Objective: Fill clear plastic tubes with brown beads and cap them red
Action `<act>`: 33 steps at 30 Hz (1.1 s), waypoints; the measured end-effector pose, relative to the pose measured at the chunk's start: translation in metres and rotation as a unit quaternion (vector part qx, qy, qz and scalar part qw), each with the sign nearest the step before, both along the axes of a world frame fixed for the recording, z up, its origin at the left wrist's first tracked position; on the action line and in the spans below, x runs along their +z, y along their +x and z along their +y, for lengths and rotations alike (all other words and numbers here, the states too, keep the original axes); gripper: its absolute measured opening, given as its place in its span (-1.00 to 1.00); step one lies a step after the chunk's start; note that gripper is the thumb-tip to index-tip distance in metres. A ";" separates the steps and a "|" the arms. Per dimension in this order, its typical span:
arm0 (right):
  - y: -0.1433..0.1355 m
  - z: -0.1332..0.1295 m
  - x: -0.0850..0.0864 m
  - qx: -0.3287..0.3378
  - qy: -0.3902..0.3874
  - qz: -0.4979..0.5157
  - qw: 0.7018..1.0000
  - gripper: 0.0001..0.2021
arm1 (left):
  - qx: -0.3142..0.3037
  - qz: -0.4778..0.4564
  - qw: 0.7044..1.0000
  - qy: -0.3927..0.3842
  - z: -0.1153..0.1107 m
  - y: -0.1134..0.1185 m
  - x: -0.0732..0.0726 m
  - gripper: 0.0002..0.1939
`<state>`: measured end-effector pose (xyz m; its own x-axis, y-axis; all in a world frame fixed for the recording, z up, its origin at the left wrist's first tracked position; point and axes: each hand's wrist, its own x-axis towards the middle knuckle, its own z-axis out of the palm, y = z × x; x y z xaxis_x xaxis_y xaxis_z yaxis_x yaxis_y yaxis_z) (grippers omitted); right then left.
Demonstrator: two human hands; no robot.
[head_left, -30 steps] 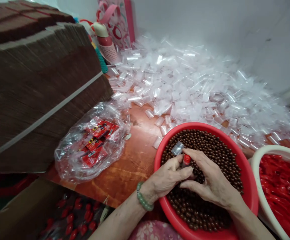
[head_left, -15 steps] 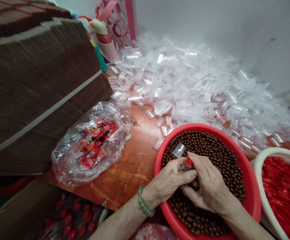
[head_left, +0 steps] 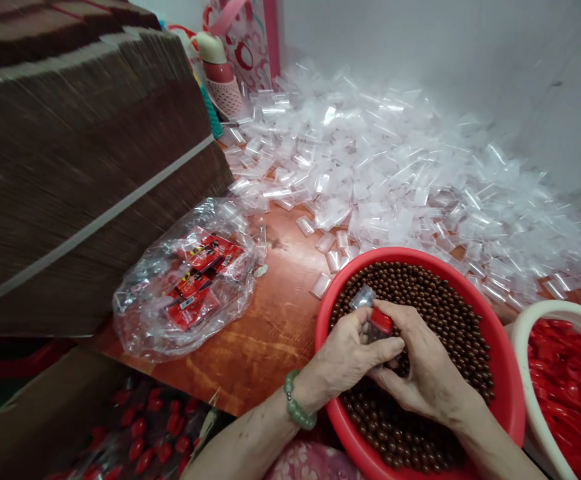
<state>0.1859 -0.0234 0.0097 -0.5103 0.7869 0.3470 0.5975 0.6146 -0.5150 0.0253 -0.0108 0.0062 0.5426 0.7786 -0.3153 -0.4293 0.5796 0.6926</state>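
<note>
Over a red basin [head_left: 330, 293] of small, shiny brown balls [head_left: 440, 313], both my hands are close together. Between them is a small clear plastic container with a red cap [head_left: 381, 321]. My left hand [head_left: 340, 357], with a green bead bracelet [head_left: 295, 403] at the wrist, is closed around the container's clear body, which the fingers mostly hide. My right hand [head_left: 423, 367] is closed against the red cap; its lower fingers curl beneath. A clear plastic sleeve [head_left: 363, 297] lies on the balls just beyond my left fingertips.
A heap of clear plastic sleeves [head_left: 395, 167] covers the back of the wooden table [head_left: 275, 300]. To the right, a white basin [head_left: 523, 347] holds red plastic parts. A clear bag [head_left: 170, 340] with red packets lies left, beside stacked brown cardboard [head_left: 85, 153]. Below sits a box of red-capped pieces [head_left: 137, 427].
The red cap has tilted and shows more of its broad side between my fingers. The view has shifted slightly, and both hands stay together over the basin.
</note>
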 end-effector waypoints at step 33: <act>-0.027 0.021 -0.009 -0.080 -0.523 0.357 0.770 -0.54 | -0.013 0.469 0.728 0.500 -0.018 0.009 -0.014 -0.67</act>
